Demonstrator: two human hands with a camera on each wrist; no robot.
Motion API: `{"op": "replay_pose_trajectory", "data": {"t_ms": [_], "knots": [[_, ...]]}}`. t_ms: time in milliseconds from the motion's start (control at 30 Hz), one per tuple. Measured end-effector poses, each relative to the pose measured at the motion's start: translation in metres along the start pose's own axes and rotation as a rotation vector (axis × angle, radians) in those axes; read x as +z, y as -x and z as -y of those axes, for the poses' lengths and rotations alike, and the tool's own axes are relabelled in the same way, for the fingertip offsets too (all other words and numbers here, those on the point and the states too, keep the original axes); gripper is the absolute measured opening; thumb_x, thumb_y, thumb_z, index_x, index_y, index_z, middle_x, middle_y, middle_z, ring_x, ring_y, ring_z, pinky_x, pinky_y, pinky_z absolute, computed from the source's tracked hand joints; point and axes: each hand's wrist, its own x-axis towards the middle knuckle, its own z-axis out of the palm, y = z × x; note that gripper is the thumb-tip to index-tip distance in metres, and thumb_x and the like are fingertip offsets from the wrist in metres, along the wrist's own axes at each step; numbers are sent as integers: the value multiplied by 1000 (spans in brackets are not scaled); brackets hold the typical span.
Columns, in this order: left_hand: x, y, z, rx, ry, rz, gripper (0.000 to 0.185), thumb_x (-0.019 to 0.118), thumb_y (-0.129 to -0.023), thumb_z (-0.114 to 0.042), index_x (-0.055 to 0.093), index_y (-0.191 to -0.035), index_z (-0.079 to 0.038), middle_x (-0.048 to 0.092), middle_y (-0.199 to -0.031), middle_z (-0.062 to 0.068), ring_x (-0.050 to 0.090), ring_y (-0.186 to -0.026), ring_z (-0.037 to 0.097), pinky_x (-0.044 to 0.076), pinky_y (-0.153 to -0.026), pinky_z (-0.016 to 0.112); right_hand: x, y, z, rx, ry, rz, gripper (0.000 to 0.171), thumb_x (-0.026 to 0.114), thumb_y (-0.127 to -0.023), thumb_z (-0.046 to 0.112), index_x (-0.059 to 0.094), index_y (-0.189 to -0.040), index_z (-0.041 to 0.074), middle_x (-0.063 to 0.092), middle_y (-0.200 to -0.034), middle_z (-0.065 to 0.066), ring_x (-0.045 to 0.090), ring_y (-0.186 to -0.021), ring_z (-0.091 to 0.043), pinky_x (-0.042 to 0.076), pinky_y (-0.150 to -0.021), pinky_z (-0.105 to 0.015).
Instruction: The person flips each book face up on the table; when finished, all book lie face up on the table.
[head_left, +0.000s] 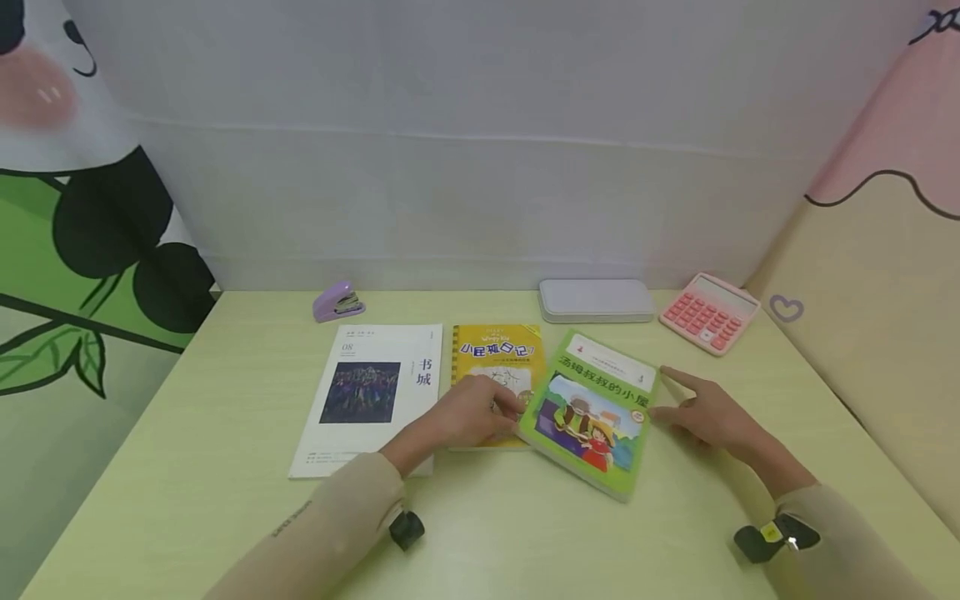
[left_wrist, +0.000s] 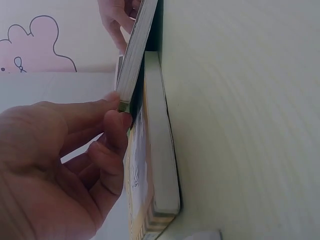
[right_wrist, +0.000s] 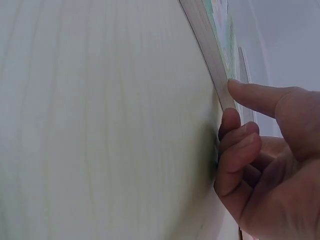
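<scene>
A green book (head_left: 588,417) with a cartoon cover lies tilted, its left corner raised over the yellow comic book (head_left: 498,358). My left hand (head_left: 480,410) pinches that corner between thumb and fingers, as the left wrist view shows at the book's page edge (left_wrist: 134,60). At the opposite side, my right hand (head_left: 708,412) holds the green book's right edge. In the right wrist view its thumb (right_wrist: 255,95) touches the edge and the other fingers curl close by, low over the table. The left hand covers part of the yellow book.
Left of the yellow book lies a white magazine (head_left: 363,400) with a dark picture. Along the back are a purple stapler (head_left: 337,302), a pale metal case (head_left: 596,300) and a pink calculator (head_left: 710,312). A white curtain (head_left: 480,167) hangs behind the table (head_left: 202,433).
</scene>
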Motion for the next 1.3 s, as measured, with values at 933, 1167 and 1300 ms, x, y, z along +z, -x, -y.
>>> {"op": "replay_pose_trajectory", "data": {"t_ms": [933,1167,1300], "knots": [[23,-22,-19,51,-78,82,70,88,-87,-30,61,-150,-17,58,-72,-3,51,-67,11,42,-66,24,-40,-20,-16,-82,-69,182,96,77,-96,25,18,-170,10,44,-61,3,38,-51,-10,33,-48,-24],[30,-27,-22,59,-120,72,78,90,-84,-36,58,-153,-18,57,-73,-4,49,-64,11,43,-67,25,-42,-25,-18,-82,-84,171,91,76,-97,24,22,-169,10,44,-61,2,37,-50,-11,33,-48,-25],[34,-29,-24,41,-141,64,83,90,-82,-39,56,-154,-18,66,-88,-2,54,-71,11,47,-72,26,-42,-27,-18,-84,-87,159,87,74,-97,22,25,-168,8,43,-62,2,36,-50,-10,33,-49,-25]]}}
